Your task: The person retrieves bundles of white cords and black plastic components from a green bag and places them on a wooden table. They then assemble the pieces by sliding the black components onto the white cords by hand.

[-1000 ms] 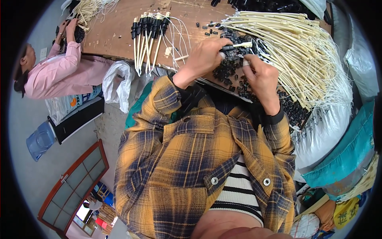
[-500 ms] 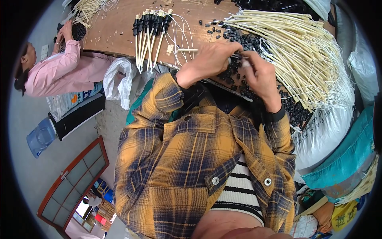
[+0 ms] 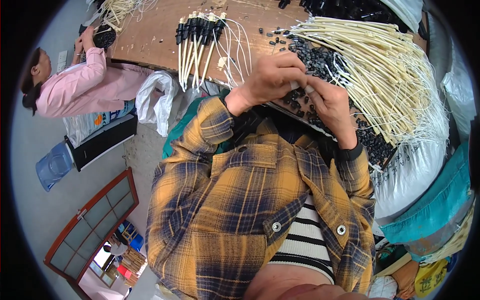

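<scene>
Over the table's near edge, my left hand (image 3: 270, 77) and my right hand (image 3: 331, 104) meet with fingertips pressed together. Both are closed in a pinch, and whatever sits between the fingers is hidden. Small black plastic pieces (image 3: 317, 59) lie scattered just behind and under the hands. To the right spreads a large heap of thin cream-coloured rods (image 3: 372, 70) with white strings. Left of my hands, several similar rods fitted with black sleeves (image 3: 197, 36) lie side by side, their white strings looping to the right.
The brown wooden table (image 3: 150, 37) runs across the top. White sacks (image 3: 417, 175) and a teal sack (image 3: 425, 215) stand at the right. A co-worker in a pink shirt (image 3: 75, 90) sits at the left beside a white plastic bag (image 3: 155, 100). More black parts (image 3: 355, 12) lie at the back.
A pale rod that stuck out left of my left hand no longer shows. My left hand has turned and its fingers now meet those of my right hand. The whole view has shifted slightly.
</scene>
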The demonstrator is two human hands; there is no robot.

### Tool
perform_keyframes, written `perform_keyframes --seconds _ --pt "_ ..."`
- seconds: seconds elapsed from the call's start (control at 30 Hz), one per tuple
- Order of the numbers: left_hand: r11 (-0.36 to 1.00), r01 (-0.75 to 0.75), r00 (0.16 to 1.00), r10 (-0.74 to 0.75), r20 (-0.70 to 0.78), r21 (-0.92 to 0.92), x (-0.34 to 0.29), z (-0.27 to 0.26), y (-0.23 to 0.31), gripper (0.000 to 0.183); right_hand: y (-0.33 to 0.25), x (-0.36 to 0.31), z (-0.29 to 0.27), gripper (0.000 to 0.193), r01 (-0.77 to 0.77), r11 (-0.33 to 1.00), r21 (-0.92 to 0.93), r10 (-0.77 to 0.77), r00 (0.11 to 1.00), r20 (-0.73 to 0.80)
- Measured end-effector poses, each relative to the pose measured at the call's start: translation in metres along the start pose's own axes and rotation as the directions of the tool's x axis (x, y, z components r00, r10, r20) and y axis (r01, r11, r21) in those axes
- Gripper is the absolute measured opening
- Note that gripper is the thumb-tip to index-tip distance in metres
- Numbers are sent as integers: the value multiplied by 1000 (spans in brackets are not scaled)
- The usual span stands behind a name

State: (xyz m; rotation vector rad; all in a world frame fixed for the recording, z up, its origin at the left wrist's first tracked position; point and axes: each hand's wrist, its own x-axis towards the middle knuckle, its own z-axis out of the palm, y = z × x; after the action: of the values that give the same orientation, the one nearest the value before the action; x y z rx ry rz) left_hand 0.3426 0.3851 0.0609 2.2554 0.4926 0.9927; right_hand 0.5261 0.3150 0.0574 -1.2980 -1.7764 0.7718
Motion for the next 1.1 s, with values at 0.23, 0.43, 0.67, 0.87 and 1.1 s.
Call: perform_keyframes --seconds 0.23,0.43,0.67,0.87,1.1 --pt "532 742 667 -644 -374 408 -5 -22 -82 20 13 -6 -2 12 -342 939 20 343 936 -82" --pt "563 635 752 -607 -258 529 -5 -30 -102 26 18 -11 -7 13 -386 922 31 388 918 -80" --pt "944 213 964 -161 -214 252 17 20 -14 39 23 1 -1 11 -515 823 241 543 837 -64" --pt "930 75 979 -1 -202 360 20 42 0 58 18 2 1 11 -432 724 538 510 860 6" --pt "935 161 977 -105 -185 317 17 47 0 53 18 -1 0 12 -416 676 608 510 860 22"
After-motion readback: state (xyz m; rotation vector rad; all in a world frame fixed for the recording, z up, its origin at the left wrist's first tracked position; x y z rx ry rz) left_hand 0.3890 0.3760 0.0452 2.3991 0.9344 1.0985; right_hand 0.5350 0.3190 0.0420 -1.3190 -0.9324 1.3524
